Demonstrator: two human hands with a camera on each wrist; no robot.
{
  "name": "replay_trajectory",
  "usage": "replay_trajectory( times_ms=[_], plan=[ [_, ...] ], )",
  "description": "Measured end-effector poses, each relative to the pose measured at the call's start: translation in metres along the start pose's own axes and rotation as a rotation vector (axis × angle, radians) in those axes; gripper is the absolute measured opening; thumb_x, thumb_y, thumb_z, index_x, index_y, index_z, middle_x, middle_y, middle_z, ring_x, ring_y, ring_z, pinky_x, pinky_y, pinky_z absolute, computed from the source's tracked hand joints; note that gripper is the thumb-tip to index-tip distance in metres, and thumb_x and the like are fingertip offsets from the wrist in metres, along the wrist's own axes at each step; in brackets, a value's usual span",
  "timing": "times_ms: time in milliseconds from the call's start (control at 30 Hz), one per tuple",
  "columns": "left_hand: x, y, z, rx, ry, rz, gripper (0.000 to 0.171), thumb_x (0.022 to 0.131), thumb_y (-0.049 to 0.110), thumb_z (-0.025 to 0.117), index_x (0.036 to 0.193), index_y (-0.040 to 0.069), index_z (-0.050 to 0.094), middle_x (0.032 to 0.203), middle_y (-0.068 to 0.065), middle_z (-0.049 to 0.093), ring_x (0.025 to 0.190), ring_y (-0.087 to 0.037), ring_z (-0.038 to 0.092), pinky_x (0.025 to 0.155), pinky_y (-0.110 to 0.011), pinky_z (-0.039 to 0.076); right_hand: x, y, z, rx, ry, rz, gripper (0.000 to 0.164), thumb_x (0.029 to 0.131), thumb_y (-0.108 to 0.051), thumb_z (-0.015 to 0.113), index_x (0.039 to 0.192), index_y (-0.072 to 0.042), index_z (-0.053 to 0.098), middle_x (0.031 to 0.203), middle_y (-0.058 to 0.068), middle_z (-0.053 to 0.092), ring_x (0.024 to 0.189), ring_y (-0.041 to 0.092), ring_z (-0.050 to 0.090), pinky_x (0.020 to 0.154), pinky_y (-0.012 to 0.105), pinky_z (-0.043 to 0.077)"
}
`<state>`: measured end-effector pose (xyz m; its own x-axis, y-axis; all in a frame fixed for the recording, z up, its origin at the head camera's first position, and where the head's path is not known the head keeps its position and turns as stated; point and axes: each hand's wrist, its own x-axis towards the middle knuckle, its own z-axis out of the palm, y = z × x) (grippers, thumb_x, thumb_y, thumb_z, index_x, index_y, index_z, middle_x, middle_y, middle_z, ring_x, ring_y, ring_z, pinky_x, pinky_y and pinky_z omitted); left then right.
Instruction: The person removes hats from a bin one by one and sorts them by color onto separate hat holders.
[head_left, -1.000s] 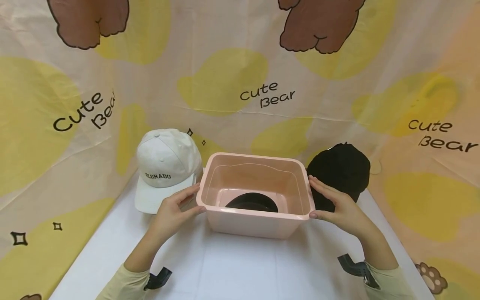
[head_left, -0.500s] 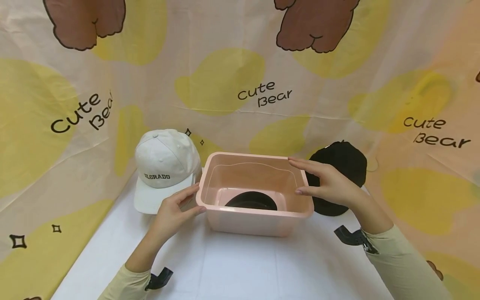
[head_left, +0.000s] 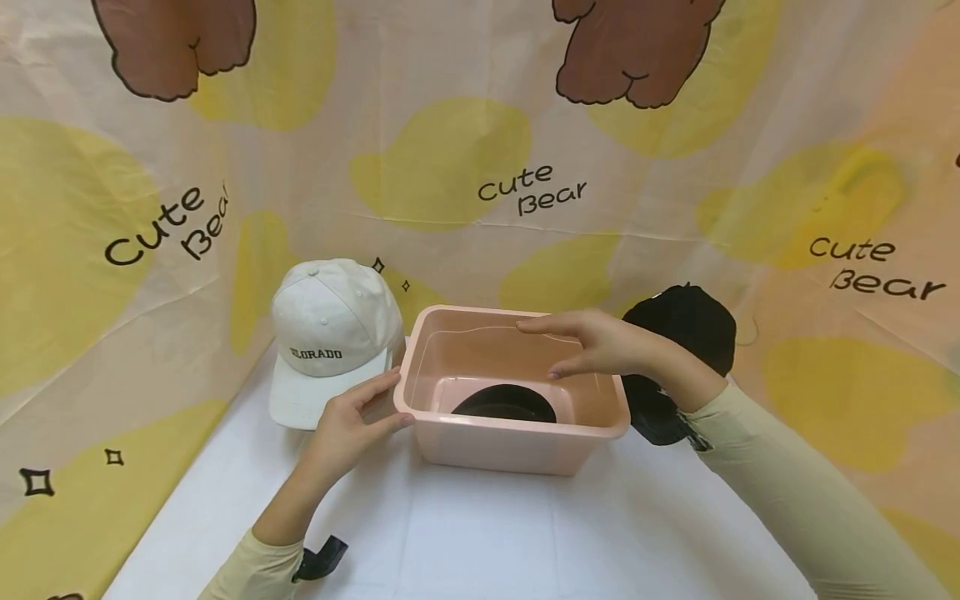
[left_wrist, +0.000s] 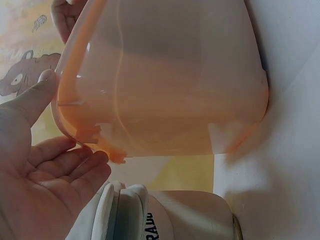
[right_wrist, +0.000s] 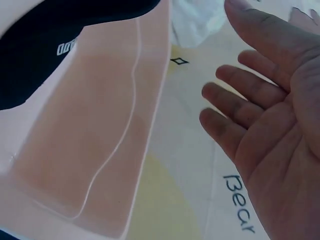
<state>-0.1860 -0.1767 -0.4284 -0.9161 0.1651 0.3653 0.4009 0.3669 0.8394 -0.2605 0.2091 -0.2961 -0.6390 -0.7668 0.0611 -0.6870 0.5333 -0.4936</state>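
A pink plastic bin [head_left: 495, 450] stands on the white table, with a black cap [head_left: 504, 403] bearing white lettering inside it. My left hand [head_left: 351, 421] touches the bin's left end, its thumb and fingertips at the rim. In the left wrist view those fingers [left_wrist: 67, 162] lie relaxed just below the bin's lip. Over the bin's right half hovers my right hand [head_left: 592, 340], fingers spread and holding nothing. The right wrist view shows its bare palm facing the camera, away from the black cap [right_wrist: 30, 50] in the bin.
A white cap [head_left: 337, 325] with dark lettering sits left of the bin, close by my left hand. Another black cap [head_left: 686, 325] stands on the right, partly behind my right forearm. A patterned cloth [head_left: 450, 167] hangs behind the table.
My right hand has left the bin's right rim and moved left and up over the bin's opening. My left hand has stayed at the left rim, and the bin keeps its place.
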Motion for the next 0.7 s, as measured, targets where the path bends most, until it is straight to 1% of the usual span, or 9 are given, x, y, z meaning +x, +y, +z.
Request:
replay_trajectory(
  times_ms=[67, 233, 300, 367, 433, 500, 600, 667, 700],
  plan=[
    [0.0, 0.0, 0.0, 0.003, 0.002, 0.007, 0.071, 0.079, 0.025, 0.09, 0.14, 0.004, 0.062, 0.145, -0.008, 0.061, 0.133, -0.022, 0.058, 0.107, -0.03, 0.05, 0.008, 0.0, 0.001, -0.006, -0.041, -0.019, 0.071, 0.087, -0.02, 0.084, 0.15, -0.024, 0.054, 0.151, -0.004, 0.056, 0.14, 0.023, 0.052, 0.114, 0.049, 0.047],
    [0.0, -0.001, 0.0, 0.0, 0.003, 0.003, 0.07, 0.079, 0.026, 0.09, 0.139, 0.005, 0.063, 0.145, -0.007, 0.061, 0.134, -0.023, 0.057, 0.108, -0.036, 0.05, 0.025, 0.0, 0.006, 0.026, -0.141, -0.036, 0.062, 0.089, -0.02, 0.082, 0.146, -0.027, 0.059, 0.153, -0.006, 0.053, 0.139, 0.02, 0.053, 0.115, 0.041, 0.047],
    [0.0, 0.0, -0.001, -0.004, 0.002, -0.008, 0.071, 0.078, 0.028, 0.091, 0.14, 0.007, 0.063, 0.145, -0.006, 0.061, 0.134, -0.022, 0.057, 0.108, -0.036, 0.05, 0.03, -0.001, 0.01, 0.025, -0.176, -0.02, 0.061, 0.089, -0.022, 0.082, 0.145, -0.029, 0.06, 0.152, -0.008, 0.054, 0.136, 0.02, 0.056, 0.113, 0.038, 0.049],
    [0.0, 0.0, -0.001, -0.007, 0.0, -0.018, 0.071, 0.078, 0.029, 0.091, 0.14, 0.008, 0.063, 0.145, -0.005, 0.061, 0.134, -0.021, 0.057, 0.108, -0.037, 0.05, 0.035, -0.001, 0.013, 0.015, -0.204, -0.009, 0.059, 0.089, -0.023, 0.082, 0.144, -0.028, 0.061, 0.149, -0.009, 0.057, 0.133, 0.022, 0.058, 0.112, 0.038, 0.05],
    [0.0, 0.0, -0.001, -0.008, -0.003, -0.022, 0.072, 0.078, 0.029, 0.091, 0.14, 0.007, 0.063, 0.145, -0.006, 0.06, 0.134, -0.022, 0.057, 0.108, -0.039, 0.05, 0.04, -0.002, 0.016, 0.011, -0.23, 0.012, 0.058, 0.089, -0.024, 0.082, 0.143, -0.028, 0.062, 0.145, -0.012, 0.06, 0.131, 0.021, 0.061, 0.111, 0.038, 0.051],
    [0.0, -0.001, -0.001, -0.013, -0.005, -0.027, 0.072, 0.078, 0.028, 0.091, 0.141, 0.007, 0.062, 0.146, -0.006, 0.06, 0.134, -0.023, 0.057, 0.108, -0.041, 0.05, 0.044, -0.002, 0.019, 0.049, -0.265, 0.024, 0.057, 0.089, -0.02, 0.082, 0.142, -0.025, 0.063, 0.142, -0.01, 0.062, 0.13, 0.021, 0.061, 0.111, 0.04, 0.051],
    [0.001, -0.002, -0.001, -0.022, -0.008, -0.026, 0.073, 0.078, 0.028, 0.09, 0.142, 0.006, 0.061, 0.146, -0.007, 0.06, 0.134, -0.024, 0.057, 0.108, -0.042, 0.05, 0.049, 0.0, 0.023, 0.125, -0.319, 0.024, 0.056, 0.089, -0.013, 0.08, 0.142, -0.019, 0.063, 0.14, -0.004, 0.065, 0.13, 0.021, 0.061, 0.111, 0.04, 0.051],
    [0.0, -0.002, -0.001, -0.022, -0.009, -0.025, 0.073, 0.078, 0.029, 0.09, 0.142, 0.007, 0.061, 0.146, -0.007, 0.06, 0.135, -0.024, 0.057, 0.108, -0.042, 0.05, 0.052, 0.002, 0.026, 0.182, -0.354, 0.015, 0.056, 0.089, -0.007, 0.079, 0.142, -0.014, 0.062, 0.141, 0.004, 0.065, 0.131, 0.023, 0.061, 0.11, 0.041, 0.052],
    [0.001, -0.002, -0.001, -0.019, -0.009, -0.024, 0.074, 0.078, 0.029, 0.09, 0.142, 0.007, 0.061, 0.146, -0.006, 0.06, 0.135, -0.024, 0.056, 0.108, -0.04, 0.05, 0.054, 0.003, 0.028, 0.201, -0.366, 0.012, 0.055, 0.089, -0.005, 0.078, 0.141, -0.012, 0.063, 0.14, 0.007, 0.065, 0.13, 0.023, 0.062, 0.109, 0.04, 0.053]
  ],
)
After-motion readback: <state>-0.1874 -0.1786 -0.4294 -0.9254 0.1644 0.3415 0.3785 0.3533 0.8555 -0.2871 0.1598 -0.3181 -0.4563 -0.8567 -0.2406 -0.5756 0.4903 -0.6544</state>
